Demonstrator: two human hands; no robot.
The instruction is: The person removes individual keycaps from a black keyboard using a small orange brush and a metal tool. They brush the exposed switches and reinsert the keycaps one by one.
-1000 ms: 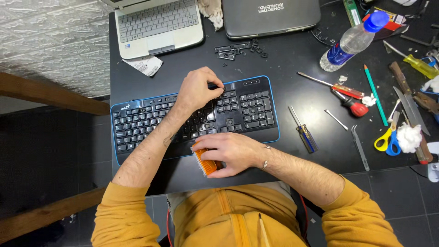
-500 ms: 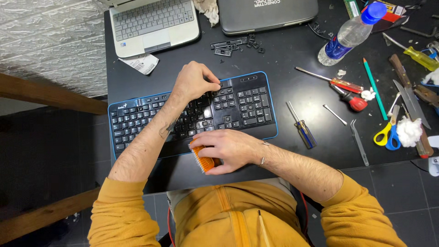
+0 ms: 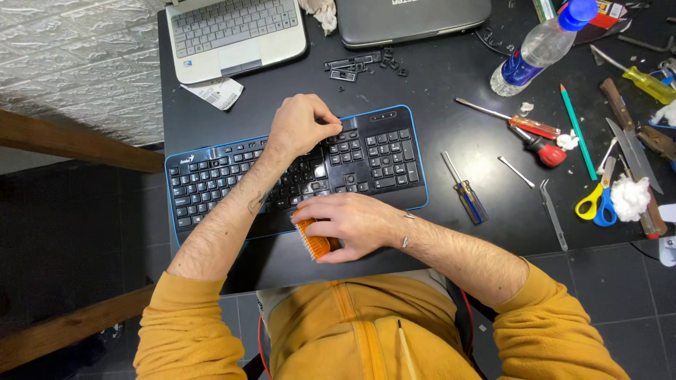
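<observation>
Centrally, the left hand (image 3: pixel 301 128) is pinching a key on the black keyboard (image 3: pixel 211 176), mid-frame on the desk (image 3: pixel 451 77); the right hand (image 3: pixel 355 226) is gripping the orange brush (image 3: pixel 315 241). Keycaps probably feel light and brittle, best gripped by their edges.

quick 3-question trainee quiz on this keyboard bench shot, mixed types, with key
1. True or false: the right hand holds an orange brush.
2. The left hand rests on: A) white laptop B) keyboard C) bottle
3. Fill in: the scissors have yellow and ____ handles.

Key: 1 true; 2 B; 3 blue
</observation>
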